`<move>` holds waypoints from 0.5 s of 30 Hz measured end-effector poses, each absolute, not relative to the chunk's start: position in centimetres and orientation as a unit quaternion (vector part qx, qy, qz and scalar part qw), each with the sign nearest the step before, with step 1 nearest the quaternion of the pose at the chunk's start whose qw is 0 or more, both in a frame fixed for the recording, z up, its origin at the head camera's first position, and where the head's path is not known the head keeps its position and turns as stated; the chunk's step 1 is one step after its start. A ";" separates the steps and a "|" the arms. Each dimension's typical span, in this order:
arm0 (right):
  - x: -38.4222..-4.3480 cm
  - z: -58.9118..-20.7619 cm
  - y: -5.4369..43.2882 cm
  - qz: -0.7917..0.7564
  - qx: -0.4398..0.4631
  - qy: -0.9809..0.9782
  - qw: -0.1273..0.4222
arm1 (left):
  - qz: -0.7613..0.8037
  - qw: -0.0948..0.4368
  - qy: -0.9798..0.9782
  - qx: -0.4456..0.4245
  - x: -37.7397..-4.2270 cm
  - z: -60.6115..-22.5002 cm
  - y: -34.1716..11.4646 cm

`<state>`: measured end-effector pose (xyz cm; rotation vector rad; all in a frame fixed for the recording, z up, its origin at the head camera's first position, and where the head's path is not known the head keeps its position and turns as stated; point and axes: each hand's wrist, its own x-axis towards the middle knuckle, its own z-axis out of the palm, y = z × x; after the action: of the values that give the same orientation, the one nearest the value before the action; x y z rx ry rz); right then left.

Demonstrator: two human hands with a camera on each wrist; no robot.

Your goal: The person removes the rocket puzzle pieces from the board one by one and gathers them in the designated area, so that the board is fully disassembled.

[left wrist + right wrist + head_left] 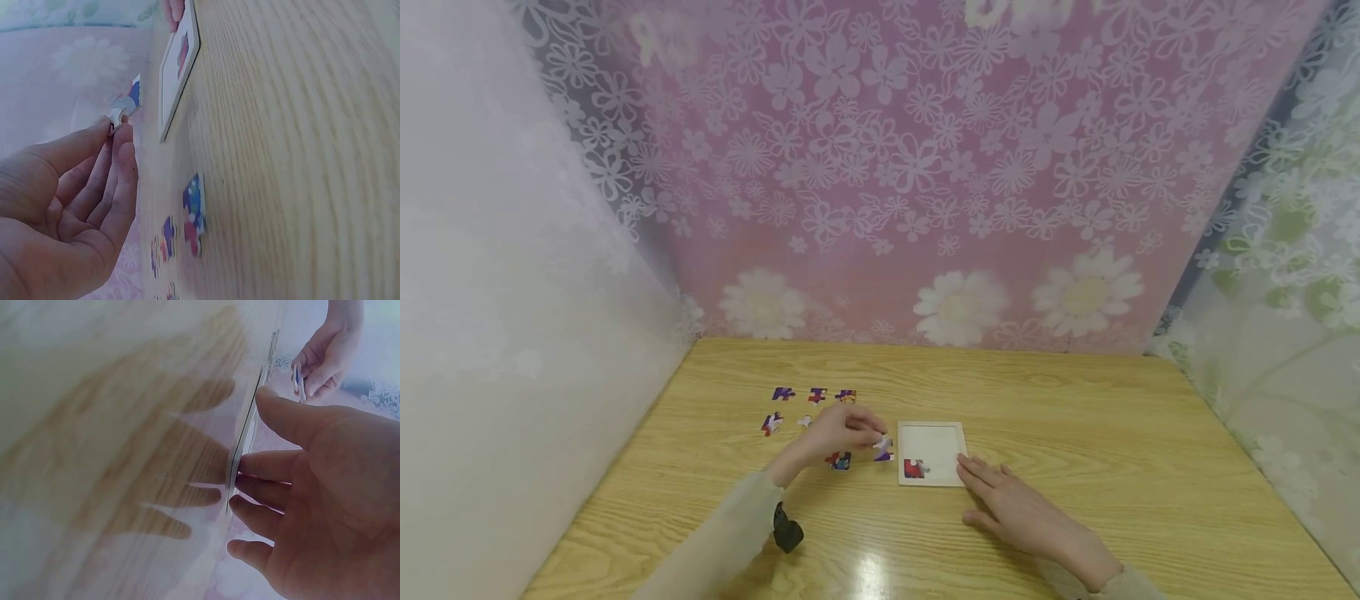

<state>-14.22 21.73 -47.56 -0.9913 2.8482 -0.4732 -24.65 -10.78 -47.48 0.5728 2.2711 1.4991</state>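
Note:
My left hand pinches a jigsaw piece between thumb and fingertips, just left of a square puzzle frame. In the left wrist view the piece is raised above the table, white, blue and purple. A red and purple piece lies in the frame's lower left corner. My right hand touches the right edge of the frame with extended fingers; in the right wrist view its fingertips meet the frame's edge.
Several loose pieces lie left of the frame, among them a purple one, a red one and a blue-red one beside the left wrist. The wooden table meets a flowered pink backdrop behind.

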 end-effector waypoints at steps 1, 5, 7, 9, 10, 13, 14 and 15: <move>-14.2 -47.5 21.7 -0.155 -0.325 0.932 0.044 | 0.532 0.179 0.803 0.202 -24.7 -47.5 -11.1; -14.2 -47.5 21.8 -0.154 -0.322 0.933 0.048 | 0.531 0.175 0.806 0.196 -24.7 -47.8 -12.4; -14.2 -47.5 21.8 -0.153 -0.321 0.933 0.049 | 0.525 0.171 0.812 0.190 -24.7 -47.9 -13.0; -14.2 -47.5 21.8 -0.154 -0.321 0.933 0.051 | 0.516 0.167 0.819 0.185 -24.6 -47.8 -13.7; -14.2 -47.5 21.8 -0.154 -0.321 0.933 0.051 | 0.513 0.163 0.823 0.182 -24.6 -47.8 -14.1; -14.2 -47.4 21.7 -0.155 -0.321 0.933 0.052 | 0.500 0.151 0.835 0.175 -24.5 -47.4 -15.3; -14.2 -47.4 21.8 -0.155 -0.321 0.933 0.051 | 0.498 0.146 0.837 0.175 -24.5 -47.3 -15.7; -14.2 -47.5 21.8 -0.155 -0.321 0.933 0.050 | 0.496 0.139 0.839 0.175 -24.5 -47.3 -16.1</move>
<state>-14.23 21.77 -47.46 -0.9769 2.8403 -0.4734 -24.50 -16.09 -47.30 0.5050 2.4266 1.4325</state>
